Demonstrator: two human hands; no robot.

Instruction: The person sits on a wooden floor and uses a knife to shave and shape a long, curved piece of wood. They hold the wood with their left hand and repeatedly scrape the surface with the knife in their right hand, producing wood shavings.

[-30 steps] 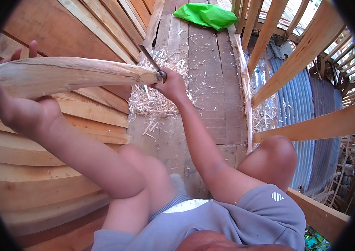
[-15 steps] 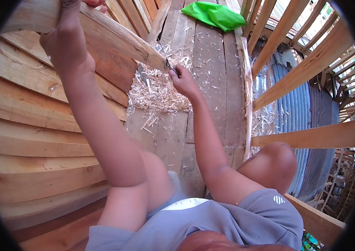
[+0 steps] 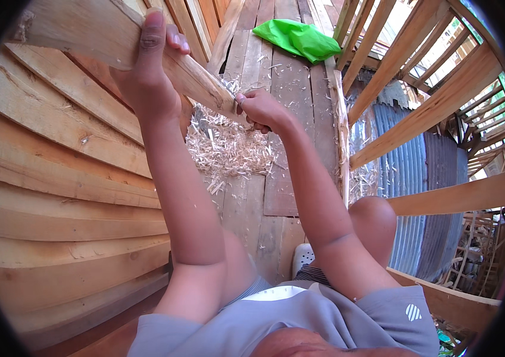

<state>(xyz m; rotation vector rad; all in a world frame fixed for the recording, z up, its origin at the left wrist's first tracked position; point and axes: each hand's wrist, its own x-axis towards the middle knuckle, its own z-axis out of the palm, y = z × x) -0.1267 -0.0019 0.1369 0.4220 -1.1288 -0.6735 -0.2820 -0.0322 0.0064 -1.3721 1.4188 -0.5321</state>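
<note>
A long pale wooden plank (image 3: 202, 83) slants from the upper left down toward the middle. My left hand (image 3: 154, 74) is closed round it, thumb over the upper side and fingertips showing beyond the far edge. My right hand (image 3: 264, 112) is a closed fist at the plank's near end, its thumb side against the wood. It holds a knife, whose dark handle and thin blade showed a moment earlier; now the fist and plank mostly hide it. Below the plank end, pale wood shavings (image 3: 228, 149) lie heaped on the floor.
Wooden wall boards (image 3: 62, 196) rise close on the left. A bright green bag (image 3: 297, 40) lies ahead on the plank floor (image 3: 288, 184). A slatted wooden railing (image 3: 431, 107) runs along the right, with corrugated metal sheets (image 3: 410, 160) beyond it. My bent knees flank my arms.
My left hand and the plank have shifted right in view. The right fist has turned and pressed in against the plank's end, so the knife blade no longer shows clearly.
</note>
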